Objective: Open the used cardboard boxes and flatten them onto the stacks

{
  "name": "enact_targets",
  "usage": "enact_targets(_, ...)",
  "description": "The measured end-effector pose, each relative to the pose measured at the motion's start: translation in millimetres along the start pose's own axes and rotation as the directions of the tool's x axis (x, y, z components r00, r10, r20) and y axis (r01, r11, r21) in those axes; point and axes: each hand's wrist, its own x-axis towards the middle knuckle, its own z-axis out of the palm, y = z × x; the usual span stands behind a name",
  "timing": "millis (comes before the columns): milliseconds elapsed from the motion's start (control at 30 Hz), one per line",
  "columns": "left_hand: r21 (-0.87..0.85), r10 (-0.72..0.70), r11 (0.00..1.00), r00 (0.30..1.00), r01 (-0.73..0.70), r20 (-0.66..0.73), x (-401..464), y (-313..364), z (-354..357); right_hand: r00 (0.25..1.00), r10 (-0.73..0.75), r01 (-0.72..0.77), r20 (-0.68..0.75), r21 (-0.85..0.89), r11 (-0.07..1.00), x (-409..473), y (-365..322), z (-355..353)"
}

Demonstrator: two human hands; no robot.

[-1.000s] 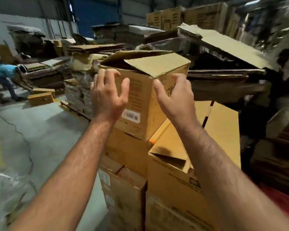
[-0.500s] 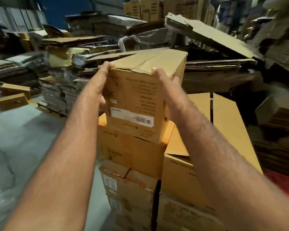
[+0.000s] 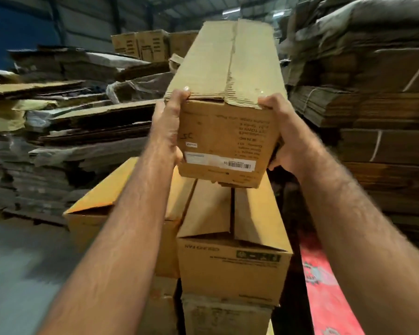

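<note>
Lifted since a moment ago, the long cardboard box [image 3: 228, 97] now hangs clear above the stacked boxes [image 3: 232, 262], both forearms stretched forward and up. The left hand [image 3: 167, 126] grips its near left edge, the right hand [image 3: 283, 139] its near right edge, fingers curled over the closed top flaps. Flattened cardboard stacks [image 3: 78, 122] fill the warehouse behind.

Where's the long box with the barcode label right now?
Centre of the head view: the long brown cardboard box is gripped between left hand and right hand, above the stacked boxes.
</note>
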Motion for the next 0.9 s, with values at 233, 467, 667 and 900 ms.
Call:
enact_targets(233, -0.022, -0.093, 0.994, 0.952, 0.104, 0.291, -60.4, -71.9, 170.7, 0.954, 0.051, -0.045, -0.295, 0.029, 0.999, -52.3, 12.5, -177.7)
enact_targets(467, -0.065, -0.141, 0.982, 0.917, 0.177, 0.373, -163.8, -170.5, 329.9, 0.9, 0.131, -0.129, -0.416, 0.033, 0.991, -115.2, 42.7, -372.3)
enact_targets(667, -0.139, -0.256, 0.938, 0.905, 0.317, 0.34, -250.3, -274.6, 445.8, 0.897, 0.177, -0.19, -0.405, 0.008, 0.982, -154.1, 91.2, -529.3)
enact_targets(900, 0.036, -0.444, 0.893, 0.863, 0.449, 0.239, -332.6, -378.3, 500.6, 0.868, 0.331, -0.37, -0.371, -0.036, 0.928, -195.5, 180.1, -644.6)
